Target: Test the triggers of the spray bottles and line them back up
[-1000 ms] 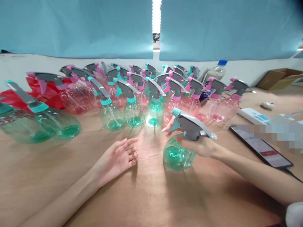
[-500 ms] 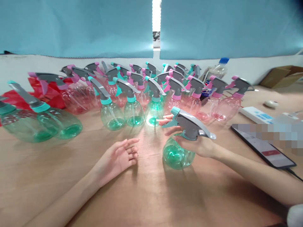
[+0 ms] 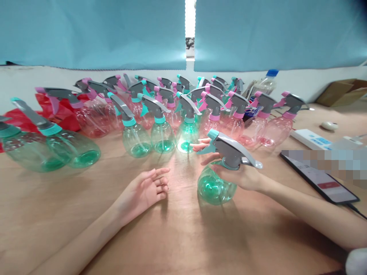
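A green spray bottle with a grey and turquoise trigger head is upright on the wooden table. My right hand is wrapped round its neck from the right, thumb in front and fingers partly hidden behind the trigger. To the left, my left hand lies on its side near the tabletop, fingers loosely bent and apart, holding nothing. Just beyond the hands stand more green spray bottles, with pink spray bottles to their right and behind.
At far left are two large green spray bottles and a red plastic bag. On the right lie a phone with a cable, a white power strip and a white mouse. A cardboard box and a blue-capped bottle stand behind.
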A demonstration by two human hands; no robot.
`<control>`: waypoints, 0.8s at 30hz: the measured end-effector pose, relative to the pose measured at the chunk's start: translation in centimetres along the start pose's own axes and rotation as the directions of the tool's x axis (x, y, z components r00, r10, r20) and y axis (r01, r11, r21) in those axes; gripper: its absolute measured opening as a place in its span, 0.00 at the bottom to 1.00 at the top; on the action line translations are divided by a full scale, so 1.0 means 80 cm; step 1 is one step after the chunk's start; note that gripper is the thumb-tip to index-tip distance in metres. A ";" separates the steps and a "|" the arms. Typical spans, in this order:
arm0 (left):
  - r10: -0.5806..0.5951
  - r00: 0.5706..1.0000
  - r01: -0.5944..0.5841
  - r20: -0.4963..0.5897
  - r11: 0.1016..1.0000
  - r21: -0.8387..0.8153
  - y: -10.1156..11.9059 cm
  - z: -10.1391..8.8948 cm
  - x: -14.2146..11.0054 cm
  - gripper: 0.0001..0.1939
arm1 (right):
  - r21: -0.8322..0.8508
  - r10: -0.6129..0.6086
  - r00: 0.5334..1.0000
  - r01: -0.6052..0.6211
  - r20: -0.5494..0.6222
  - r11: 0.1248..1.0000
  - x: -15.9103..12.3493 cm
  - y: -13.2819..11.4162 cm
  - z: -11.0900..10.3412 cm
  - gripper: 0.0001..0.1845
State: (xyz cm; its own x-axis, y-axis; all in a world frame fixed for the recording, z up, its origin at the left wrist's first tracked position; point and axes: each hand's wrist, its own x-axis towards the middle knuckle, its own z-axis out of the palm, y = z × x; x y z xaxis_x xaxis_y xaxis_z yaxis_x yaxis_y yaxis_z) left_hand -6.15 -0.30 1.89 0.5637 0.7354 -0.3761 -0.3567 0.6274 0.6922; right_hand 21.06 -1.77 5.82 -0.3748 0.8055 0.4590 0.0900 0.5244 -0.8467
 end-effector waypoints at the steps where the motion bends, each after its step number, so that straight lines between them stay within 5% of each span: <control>1: 0.001 1.000 -0.001 0.001 1.000 -0.001 0.000 0.000 0.000 0.19 | -0.004 0.003 1.000 -0.003 0.002 1.000 0.000 0.000 0.000 0.31; 24: -0.008 1.000 0.008 0.030 1.000 -0.013 0.000 -0.005 0.002 0.19 | 0.008 -0.055 0.998 0.055 -0.004 0.998 0.002 -0.001 0.000 0.29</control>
State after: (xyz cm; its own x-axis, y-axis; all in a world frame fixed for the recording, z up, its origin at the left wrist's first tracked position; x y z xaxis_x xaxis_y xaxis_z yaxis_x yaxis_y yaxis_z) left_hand -6.32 -0.07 1.56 0.5883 0.7225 -0.3631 -0.3613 0.6366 0.6813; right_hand 20.99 -1.72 5.94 -0.3751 0.7766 0.5061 0.0621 0.5659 -0.8222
